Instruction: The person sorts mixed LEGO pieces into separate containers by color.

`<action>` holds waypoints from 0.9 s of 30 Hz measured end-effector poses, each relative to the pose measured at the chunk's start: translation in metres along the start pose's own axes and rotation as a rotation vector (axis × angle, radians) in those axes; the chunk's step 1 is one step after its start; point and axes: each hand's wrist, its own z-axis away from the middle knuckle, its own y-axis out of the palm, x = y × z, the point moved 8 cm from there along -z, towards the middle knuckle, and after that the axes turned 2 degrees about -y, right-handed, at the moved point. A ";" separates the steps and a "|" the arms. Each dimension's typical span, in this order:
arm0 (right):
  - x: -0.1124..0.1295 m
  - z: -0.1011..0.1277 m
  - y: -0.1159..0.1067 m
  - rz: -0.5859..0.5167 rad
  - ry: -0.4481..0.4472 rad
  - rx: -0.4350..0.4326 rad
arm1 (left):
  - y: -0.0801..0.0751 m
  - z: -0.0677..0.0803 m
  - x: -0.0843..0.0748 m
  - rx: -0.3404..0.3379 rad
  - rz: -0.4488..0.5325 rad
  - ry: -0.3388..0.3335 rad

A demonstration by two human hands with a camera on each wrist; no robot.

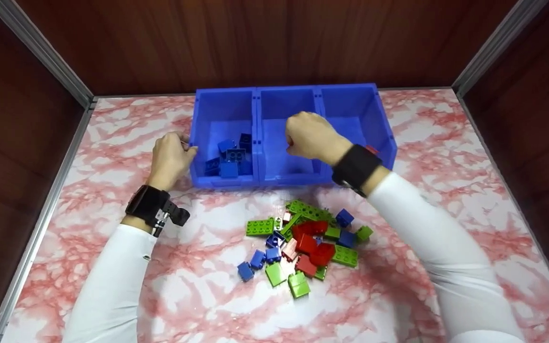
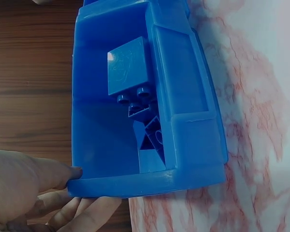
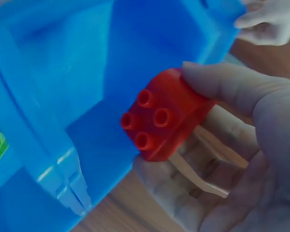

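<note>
A blue three-compartment bin (image 1: 288,181) stands at the back of the table. My left hand (image 1: 172,155) pinches its left rim, thumb on the inner side and fingers outside, as the left wrist view shows. Several blue bricks (image 2: 129,67) lie in the left compartment. Over the middle compartment is my right hand (image 1: 313,136), holding a red brick (image 3: 166,113) with a curved side and studs between thumb and fingers. The head view hides that brick behind the hand. Part of a red piece (image 1: 371,149) shows in the right compartment.
In front of the bin lies a loose pile of green bricks (image 1: 259,227), red bricks (image 1: 307,243), blue bricks (image 1: 245,271) and a pink brick (image 1: 289,248). Dark wood-grain walls (image 1: 274,43) enclose the marbled table (image 1: 198,295) at the back and sides.
</note>
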 end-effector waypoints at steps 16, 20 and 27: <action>-0.004 -0.039 0.067 -0.016 0.187 0.262 | -0.001 0.000 0.001 -0.021 -0.008 0.016; -0.005 -0.037 0.080 -0.030 0.182 0.322 | 0.001 0.000 0.002 -0.008 -0.002 0.005; -0.008 -0.036 0.084 -0.044 0.184 0.349 | 0.000 0.000 0.001 0.004 0.001 -0.001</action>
